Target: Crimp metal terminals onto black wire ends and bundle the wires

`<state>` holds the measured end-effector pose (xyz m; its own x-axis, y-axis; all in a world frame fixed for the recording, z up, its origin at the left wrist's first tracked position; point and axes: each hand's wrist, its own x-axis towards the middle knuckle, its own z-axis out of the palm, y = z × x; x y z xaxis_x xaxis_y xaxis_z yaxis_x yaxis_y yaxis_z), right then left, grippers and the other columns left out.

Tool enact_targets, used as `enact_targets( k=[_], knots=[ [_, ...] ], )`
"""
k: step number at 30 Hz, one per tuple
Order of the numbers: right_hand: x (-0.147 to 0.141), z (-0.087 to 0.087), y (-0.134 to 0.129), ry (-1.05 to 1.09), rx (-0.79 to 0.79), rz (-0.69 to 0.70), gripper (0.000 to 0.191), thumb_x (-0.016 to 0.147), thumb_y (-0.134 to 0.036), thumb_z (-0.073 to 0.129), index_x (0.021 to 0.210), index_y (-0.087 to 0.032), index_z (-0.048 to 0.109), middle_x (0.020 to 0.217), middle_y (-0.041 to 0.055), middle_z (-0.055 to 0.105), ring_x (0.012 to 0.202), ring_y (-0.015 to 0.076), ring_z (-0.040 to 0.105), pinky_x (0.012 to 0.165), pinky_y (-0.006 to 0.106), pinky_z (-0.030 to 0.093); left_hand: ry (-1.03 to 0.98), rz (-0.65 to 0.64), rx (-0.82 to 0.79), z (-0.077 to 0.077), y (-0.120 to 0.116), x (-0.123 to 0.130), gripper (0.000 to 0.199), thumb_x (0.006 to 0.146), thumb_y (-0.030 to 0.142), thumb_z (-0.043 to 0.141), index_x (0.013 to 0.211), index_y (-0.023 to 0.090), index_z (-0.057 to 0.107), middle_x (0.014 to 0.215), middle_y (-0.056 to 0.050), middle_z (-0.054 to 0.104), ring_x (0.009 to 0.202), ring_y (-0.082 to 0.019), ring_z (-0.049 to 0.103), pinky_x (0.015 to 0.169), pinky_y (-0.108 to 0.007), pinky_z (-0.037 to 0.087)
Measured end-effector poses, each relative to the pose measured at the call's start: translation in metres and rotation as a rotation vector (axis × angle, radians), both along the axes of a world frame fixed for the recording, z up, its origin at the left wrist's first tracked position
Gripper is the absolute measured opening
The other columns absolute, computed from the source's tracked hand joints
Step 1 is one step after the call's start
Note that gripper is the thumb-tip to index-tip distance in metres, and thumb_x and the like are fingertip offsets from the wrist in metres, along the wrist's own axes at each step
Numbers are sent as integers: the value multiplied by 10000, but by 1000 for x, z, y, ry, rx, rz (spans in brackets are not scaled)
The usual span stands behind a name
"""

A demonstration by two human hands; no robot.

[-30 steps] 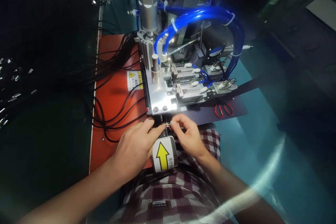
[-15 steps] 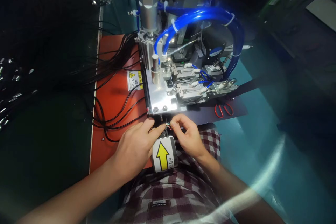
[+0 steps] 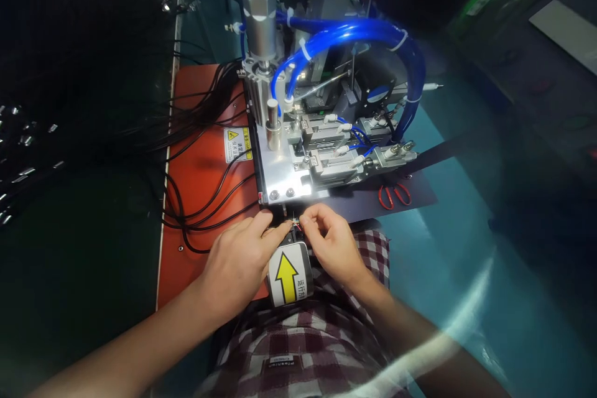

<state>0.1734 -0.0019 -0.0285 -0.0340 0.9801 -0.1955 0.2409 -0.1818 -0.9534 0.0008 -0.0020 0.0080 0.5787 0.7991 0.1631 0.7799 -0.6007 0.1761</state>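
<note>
Wires [image 3: 296,224] — several — between two hands [image 3: 240,255] [image 3: 339,245]

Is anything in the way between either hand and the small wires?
Nothing visible: the fingertips of the left hand and right hand are right at the small wires, near the metal plate's front edge. Fingers partly hide the wires, though.

Orange worktop [image 3: 180,270]: stretched away on the left, black cables [image 3: 181,222] strewn across it in loops.
Warning label [image 3: 234,140]: was stuck flat there, a cable crossing its corner.
Dark plate [image 3: 364,206]: jutted rightward, carrying red scissor-like handles [image 3: 390,196] near the machine [image 3: 333,166].
</note>
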Motion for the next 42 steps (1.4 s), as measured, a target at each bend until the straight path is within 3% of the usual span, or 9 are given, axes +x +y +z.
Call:
enact_targets(
  k=[8,18,27,36,42],
  knots=[
    [7,1,7,295,-220,83,223,816,-370,560,729,-171,509,574,-39,490,537,105,468,548,243,374,-51,-15,-33,-1,1,-2,335,842,109,458,1102,163,662,770,-75,582,620,-200,574,519,-297,479],
    [9,1,4,234,-185,41,191,788,-342,596,732,-167,546,650,-17,521,553,108,491,538,245,390,-54,-11,-23,-1,1,-2,330,852,121,450,1102,162,661,759,-71,584,600,-194,572,499,-290,464],
    [8,-2,3,108,-62,75,171,837,-321,534,738,-183,513,652,-26,482,556,105,443,532,242,369,-14,-12,-5,-2,-1,-2,328,849,128,459,1108,169,655,777,-67,589,615,-189,577,523,-289,477],
    [7,-5,3,112,-113,39,169,825,-317,540,722,-186,517,632,-30,472,538,102,422,505,237,352,-8,-11,-7,-1,0,-1,325,844,125,469,1107,161,657,777,-73,592,607,-195,576,515,-300,477],
    [10,-2,4,186,-170,44,173,828,-335,545,747,-183,543,638,-23,526,566,121,507,558,258,401,-28,-19,-39,0,0,-2,338,822,104,496,1115,163,653,772,-67,591,611,-197,573,522,-304,482]
  ],
)
